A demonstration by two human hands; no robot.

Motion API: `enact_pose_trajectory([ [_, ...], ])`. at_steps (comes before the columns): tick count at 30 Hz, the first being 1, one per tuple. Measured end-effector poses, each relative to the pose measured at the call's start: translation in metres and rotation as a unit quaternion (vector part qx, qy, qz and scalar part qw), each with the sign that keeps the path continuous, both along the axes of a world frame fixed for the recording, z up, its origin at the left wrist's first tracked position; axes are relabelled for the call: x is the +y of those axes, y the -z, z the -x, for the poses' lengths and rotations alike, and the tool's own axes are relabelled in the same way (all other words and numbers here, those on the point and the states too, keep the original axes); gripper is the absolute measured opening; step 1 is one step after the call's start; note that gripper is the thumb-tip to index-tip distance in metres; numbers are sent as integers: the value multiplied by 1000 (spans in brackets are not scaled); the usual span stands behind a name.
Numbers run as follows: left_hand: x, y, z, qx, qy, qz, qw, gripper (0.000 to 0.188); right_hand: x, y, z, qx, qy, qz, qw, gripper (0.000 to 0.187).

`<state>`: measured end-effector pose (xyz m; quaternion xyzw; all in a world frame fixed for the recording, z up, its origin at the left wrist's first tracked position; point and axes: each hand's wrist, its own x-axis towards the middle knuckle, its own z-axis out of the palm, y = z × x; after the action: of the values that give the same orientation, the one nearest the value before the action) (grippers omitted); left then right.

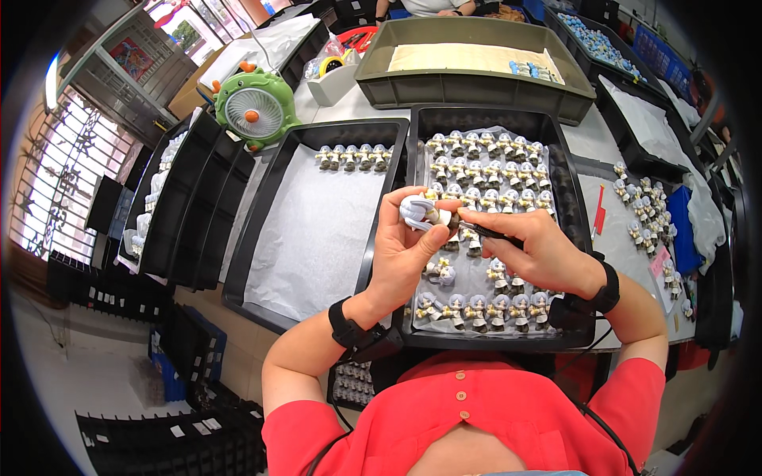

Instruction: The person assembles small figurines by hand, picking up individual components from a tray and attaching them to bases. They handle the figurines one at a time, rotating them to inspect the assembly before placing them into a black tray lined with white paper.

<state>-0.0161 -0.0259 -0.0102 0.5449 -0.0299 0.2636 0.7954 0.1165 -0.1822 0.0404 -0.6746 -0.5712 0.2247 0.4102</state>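
My left hand pinches a small white-haired figurine between thumb and fingers, its head toward the left. My right hand grips a slim black pen-like tool; its tip meets the figurine's dark lower end, and its exact kind is unclear. Both hands are raised over a black tray lined with pale sheet, where similar figurines lie in rows. My hands hide part of the middle rows. One figurine lies on its side below my left hand.
Left of that tray is a second black tray, with a short row of figurines at its far end. Behind stand a green fan and a large olive bin. Loose figurines and a red strip-like tool lie to the right.
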Motion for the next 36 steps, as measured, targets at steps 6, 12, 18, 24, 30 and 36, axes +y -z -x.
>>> enact_pose_trajectory([
  [6,1,2,0,8,-19,-19,1000,49,0,-2,2,23,8,11,1000,45],
  [12,2,3,0,5,-20,-28,999,48,0,-5,2,21,12,18,1000,44],
  [18,2,2,1,-6,-13,-44,999,48,0,1,2,36,23,-30,999,35],
  [24,-3,-2,0,-24,-2,-25,999,45,10,-13,7,197,48,47,978,29],
  [30,1,5,4,20,-8,-57,998,41,26,3,9,233,25,-18,972,23],
  [36,0,0,1,29,30,52,998,37,-9,-17,-29,306,122,11,944,20],
])
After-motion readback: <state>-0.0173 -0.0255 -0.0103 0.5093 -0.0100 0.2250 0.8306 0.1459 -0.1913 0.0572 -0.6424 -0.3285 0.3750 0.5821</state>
